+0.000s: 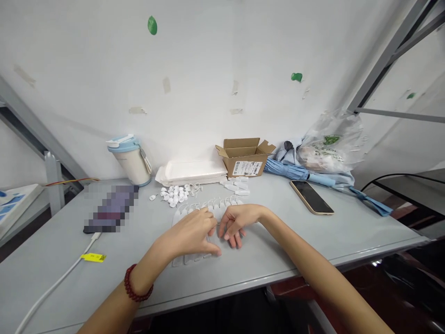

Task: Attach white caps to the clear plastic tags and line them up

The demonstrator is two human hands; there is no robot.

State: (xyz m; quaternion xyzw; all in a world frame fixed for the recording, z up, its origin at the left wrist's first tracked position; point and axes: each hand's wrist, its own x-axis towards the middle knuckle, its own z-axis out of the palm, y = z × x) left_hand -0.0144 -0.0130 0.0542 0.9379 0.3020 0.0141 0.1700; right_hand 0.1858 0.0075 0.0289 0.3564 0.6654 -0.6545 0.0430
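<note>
A row of clear plastic bags with white caps (215,204) lies side by side on the grey table (347,232) in front of me. My left hand (189,234) rests on top of this row, fingers bent and pressing on the bags. My right hand (236,222) sits just to the right, its fingers curled down onto the same row. What the fingertips pinch is too small to make out. A pile of small white caps (175,194) lies just behind the bags. A red bead bracelet (135,285) is on my left wrist.
Along the wall stand a white and blue jug (130,160), a stack of white bags (193,172) and an open cardboard box (245,157). A phone (311,197), a blue umbrella (299,172) and a plastic bag (330,146) lie at right. A blurred phone (111,208) with a white cable (52,287) lies at left.
</note>
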